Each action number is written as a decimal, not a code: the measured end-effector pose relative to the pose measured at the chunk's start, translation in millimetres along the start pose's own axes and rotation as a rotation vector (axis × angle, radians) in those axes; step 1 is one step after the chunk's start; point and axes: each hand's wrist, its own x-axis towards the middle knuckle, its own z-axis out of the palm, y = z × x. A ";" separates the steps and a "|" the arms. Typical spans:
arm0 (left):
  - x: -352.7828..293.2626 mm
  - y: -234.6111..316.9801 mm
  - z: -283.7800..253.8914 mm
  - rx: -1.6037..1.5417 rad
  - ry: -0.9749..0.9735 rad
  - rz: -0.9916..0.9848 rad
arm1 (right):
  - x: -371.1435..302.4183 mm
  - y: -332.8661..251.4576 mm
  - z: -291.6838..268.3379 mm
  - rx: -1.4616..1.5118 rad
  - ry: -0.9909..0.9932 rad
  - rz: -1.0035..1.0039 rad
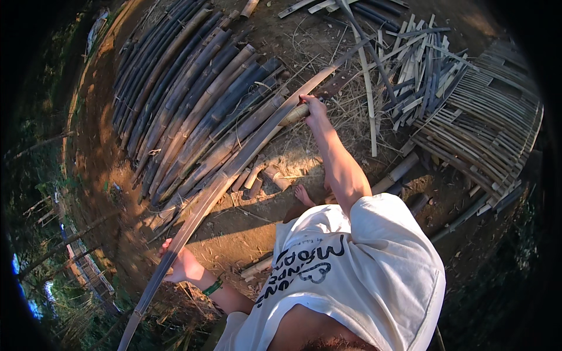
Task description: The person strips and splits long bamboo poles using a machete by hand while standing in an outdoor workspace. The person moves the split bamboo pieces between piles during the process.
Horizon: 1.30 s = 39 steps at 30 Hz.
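A long split bamboo strip runs slantwise from the lower left to the upper middle. My left hand, with a green band at its wrist, is closed around its lower part. Farther up, my right hand is closed on the tan handle of a large knife. What looks like its broad, dark brown blade points away to the upper right. Fingers of that hand also touch the strip's edge. Part of the handle and the blade's base are hidden by the hand and strip.
Many dark bamboo poles lie side by side at the left. Short bamboo offcuts rest near my bare foot. Cut slats are heaped at the upper right, beside a slatted bamboo platform. Shavings litter the soil.
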 end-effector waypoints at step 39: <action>33.6 -16.1 -285.0 1.610 -1.047 -0.809 | -432.3 -95.6 -126.2 -1.125 0.008 -0.862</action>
